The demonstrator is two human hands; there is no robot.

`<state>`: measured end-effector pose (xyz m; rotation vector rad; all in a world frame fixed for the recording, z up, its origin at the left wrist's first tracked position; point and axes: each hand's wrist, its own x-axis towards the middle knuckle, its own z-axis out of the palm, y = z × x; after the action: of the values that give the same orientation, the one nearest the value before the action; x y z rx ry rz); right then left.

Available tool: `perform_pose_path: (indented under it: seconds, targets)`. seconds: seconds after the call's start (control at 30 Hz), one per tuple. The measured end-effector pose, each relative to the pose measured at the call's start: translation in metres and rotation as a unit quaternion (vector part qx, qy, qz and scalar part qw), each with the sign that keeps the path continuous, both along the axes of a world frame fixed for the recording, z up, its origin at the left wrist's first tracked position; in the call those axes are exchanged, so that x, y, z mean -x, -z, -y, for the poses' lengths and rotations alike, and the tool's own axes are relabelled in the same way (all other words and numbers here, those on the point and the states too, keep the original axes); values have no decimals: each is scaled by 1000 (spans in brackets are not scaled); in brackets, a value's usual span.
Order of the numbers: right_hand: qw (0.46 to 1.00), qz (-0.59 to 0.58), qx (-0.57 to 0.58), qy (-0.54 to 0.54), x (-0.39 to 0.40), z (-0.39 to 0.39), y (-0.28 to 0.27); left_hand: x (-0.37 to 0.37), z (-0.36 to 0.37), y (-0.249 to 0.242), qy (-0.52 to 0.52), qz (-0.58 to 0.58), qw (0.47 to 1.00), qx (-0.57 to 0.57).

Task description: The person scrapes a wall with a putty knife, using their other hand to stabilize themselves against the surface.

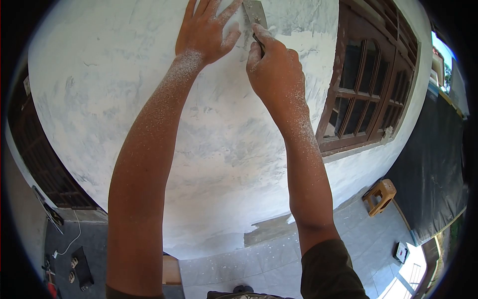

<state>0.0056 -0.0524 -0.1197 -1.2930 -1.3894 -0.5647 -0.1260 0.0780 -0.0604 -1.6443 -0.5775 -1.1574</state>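
Observation:
A white, patchy plastered wall point(224, 134) fills the middle of the view. My left hand point(206, 32) lies against it at the top, fingers spread and dusted with white powder; its upper fingertips run out of the frame. Just right of it, my right hand point(274, 62) is closed around the dark handle of a putty knife point(256, 14). The knife's flat metal blade points up and rests at the wall surface. White dust coats both forearms.
At right is a brown wooden window point(366, 84). Below it, a tan plastic stool point(380, 197) stands on the grey tiled floor point(343, 234), near a dark sheet point(428, 164). A white cable point(74, 236) and sandals point(73, 269) lie at lower left.

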Motion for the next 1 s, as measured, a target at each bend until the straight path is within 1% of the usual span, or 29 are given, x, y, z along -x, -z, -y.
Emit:
perform_pose_path:
  seconds: [0.1, 0.13, 0.23, 0.37, 0.43, 0.53, 0.67, 0.73, 0.87, 0.93, 1.0]
  targets:
    - [1000, 5, 10, -4, -1, 1, 23, 0, 3, 0, -5, 3, 1000, 17]
    - [1000, 3, 20, 7, -1, 1, 23, 0, 2, -1, -6, 5, 1000, 15]
    - [1000, 7, 5, 6, 0, -6, -2, -1, 1, 0, -1, 5, 1000, 8]
    - [1000, 8, -1, 11, -4, -3, 9, 0, 4, 0, 2, 10, 1000, 18]
    - [1000, 11, 16, 18, -5, -1, 17, -1, 4, 0, 4, 13, 1000, 23]
    - [1000, 6, -15, -1, -6, -7, 1, 0, 0, 1, 6, 9, 1000, 19]
    - [999, 30, -37, 5, -6, -5, 4, 0, 1, 0, -7, 12, 1000, 15]
    - [1000, 13, 8, 5, -6, -1, 20, 0, 1, 1, -5, 14, 1000, 18]
    - [999, 1, 41, 10, -6, -3, 4, 0, 0, 0, -13, 11, 1000, 5]
    - [1000, 19, -11, 7, -5, -8, -7, 0, -1, -1, -15, 10, 1000, 5]
    - [1000, 16, -5, 7, -6, -6, 3, 0, 0, 0, -7, 10, 1000, 6]
